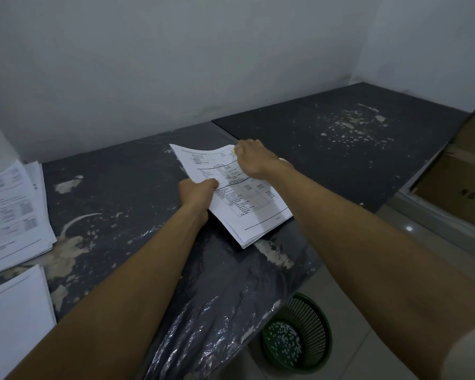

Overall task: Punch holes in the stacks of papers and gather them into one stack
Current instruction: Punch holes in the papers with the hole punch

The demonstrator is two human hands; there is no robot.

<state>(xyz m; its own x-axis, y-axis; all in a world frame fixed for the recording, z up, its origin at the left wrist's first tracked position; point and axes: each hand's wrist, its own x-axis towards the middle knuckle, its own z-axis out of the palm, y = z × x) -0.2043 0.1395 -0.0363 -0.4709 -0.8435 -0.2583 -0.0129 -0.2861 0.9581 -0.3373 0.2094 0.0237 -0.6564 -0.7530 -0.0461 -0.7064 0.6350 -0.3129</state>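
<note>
Both hands, left hand (196,192) and right hand (254,160), grip one paper stack (247,209) mid-table (121,193); two more stacks (8,209) wait at nine o'clock, so gathering looks unfinished.

The thin stack of white printed paper sheets (239,193) carries black text laid out in table rows, with darker ruled lines crossing it and one long black line along its near edge. The dark charcoal-grey worktop (327,149) is blotched with pale beige patches and specks where its surface has worn off, and a glossy clear plastic film (217,311) over its near part shows white glints. At the left, the loose piles of white printed sheets (11,212) bear grey shaded blocks and black lines. The round green plastic mesh basket (299,333) holds white dots. The brown cardboard box (455,185) has dark lettering. The wall is plain whitish grey
</note>
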